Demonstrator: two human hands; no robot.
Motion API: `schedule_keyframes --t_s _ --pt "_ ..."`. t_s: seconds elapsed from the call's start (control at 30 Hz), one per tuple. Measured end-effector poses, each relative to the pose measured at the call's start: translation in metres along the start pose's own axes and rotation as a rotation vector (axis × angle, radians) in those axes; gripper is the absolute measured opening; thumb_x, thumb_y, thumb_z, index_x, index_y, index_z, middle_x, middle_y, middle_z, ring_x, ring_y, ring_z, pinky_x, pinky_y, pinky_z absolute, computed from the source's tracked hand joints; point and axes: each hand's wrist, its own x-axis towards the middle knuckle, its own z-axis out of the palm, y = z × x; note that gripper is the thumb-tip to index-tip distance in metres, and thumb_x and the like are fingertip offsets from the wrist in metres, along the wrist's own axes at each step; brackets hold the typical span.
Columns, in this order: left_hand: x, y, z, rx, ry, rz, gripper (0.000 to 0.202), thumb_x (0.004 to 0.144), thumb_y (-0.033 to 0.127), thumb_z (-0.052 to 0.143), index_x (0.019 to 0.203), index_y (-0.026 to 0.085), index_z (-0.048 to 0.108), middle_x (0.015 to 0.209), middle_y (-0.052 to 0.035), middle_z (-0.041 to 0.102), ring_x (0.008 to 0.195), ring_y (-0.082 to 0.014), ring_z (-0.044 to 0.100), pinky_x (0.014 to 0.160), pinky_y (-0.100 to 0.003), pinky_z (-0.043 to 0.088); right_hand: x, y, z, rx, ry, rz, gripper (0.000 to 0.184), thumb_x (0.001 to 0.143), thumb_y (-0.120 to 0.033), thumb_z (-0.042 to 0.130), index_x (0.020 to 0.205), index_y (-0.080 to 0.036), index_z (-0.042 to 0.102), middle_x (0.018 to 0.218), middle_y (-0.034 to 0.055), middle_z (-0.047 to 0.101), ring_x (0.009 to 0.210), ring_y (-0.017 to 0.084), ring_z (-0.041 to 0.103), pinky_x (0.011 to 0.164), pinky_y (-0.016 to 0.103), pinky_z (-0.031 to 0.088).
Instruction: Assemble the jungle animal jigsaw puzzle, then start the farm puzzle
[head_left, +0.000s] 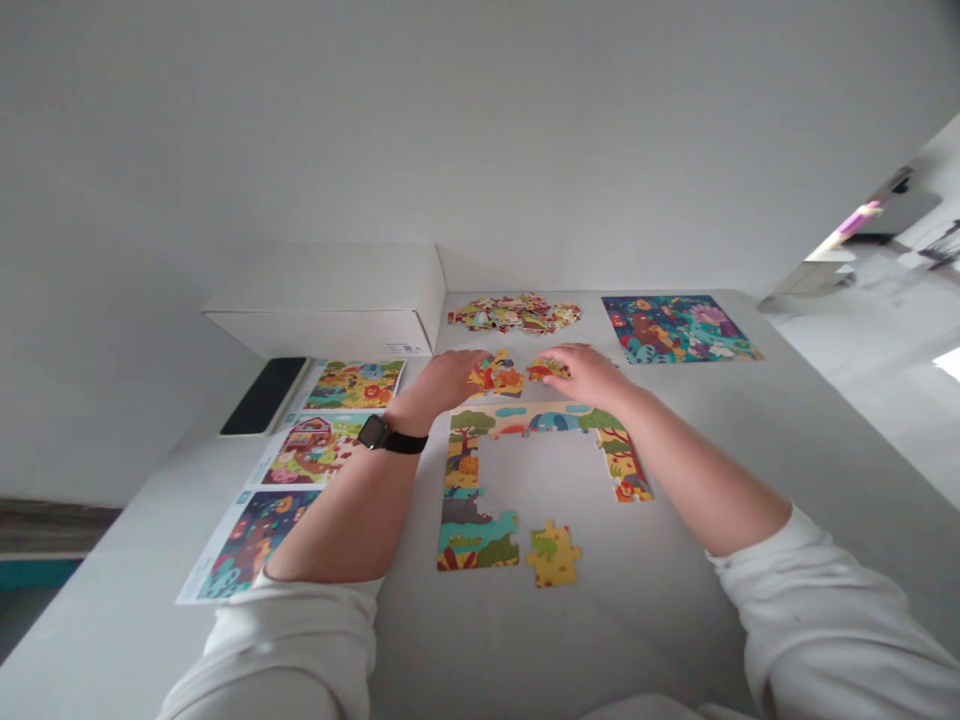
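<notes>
My left hand (452,378), with a black watch on its wrist, bends its fingers against the left edge of a small group of jigsaw puzzle pieces (501,374). Just right of it, my right hand (589,372) pinches a red and yellow puzzle piece (538,371) between thumb and fingers. Some of both hands' fingertips are hidden. Nearer to me lies a partly joined puzzle frame (461,505) with trees, an elephant and animals; its middle and lower right show bare table. A loose yellow piece with a green crocodile (553,555) lies by its lower edge.
Behind my hands is a heap of mixed puzzle pieces (517,313). A dark blue finished puzzle (679,328) lies at the back right. At left are a white box (322,330), a phone (265,397) and a sheet with three pictures (255,492). A wall borders the table.
</notes>
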Motion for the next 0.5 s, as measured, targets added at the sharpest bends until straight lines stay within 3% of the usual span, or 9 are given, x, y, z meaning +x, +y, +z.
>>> schedule_keyframes --t_s 0.17,0.27,0.5 --pt "-0.004 0.009 -0.004 0.142 0.027 -0.123 0.059 0.094 0.017 0.059 0.153 0.022 0.057 0.144 -0.012 0.069 0.132 -0.0284 0.066 0.113 -0.04 0.048 0.024 -0.038 0.013 -0.172 -0.14 -0.036 0.047 0.095 -0.035 0.074 0.139 -0.019 0.07 0.135 0.0162 0.074 0.128 0.034 0.066 0.109 0.046 0.049" --pt "-0.007 0.017 -0.013 0.125 0.102 -0.14 0.056 0.097 0.025 0.059 0.153 0.02 0.056 0.139 -0.0134 0.071 0.125 -0.0297 0.068 0.107 -0.04 0.051 0.03 -0.057 0.024 -0.284 -0.185 0.031 0.046 0.094 -0.039 0.075 0.135 -0.018 0.072 0.124 0.0194 0.077 0.123 0.04 0.066 0.102 0.05 0.051" --pt "-0.013 0.036 -0.037 0.01 0.252 -0.117 0.05 0.098 0.028 0.061 0.148 0.023 0.06 0.125 -0.0099 0.076 0.115 -0.0283 0.071 0.101 -0.039 0.052 0.04 -0.06 0.035 -0.302 -0.182 0.14 0.055 0.089 -0.039 0.079 0.139 -0.021 0.066 0.129 0.0198 0.072 0.122 0.04 0.064 0.1 0.048 0.052"
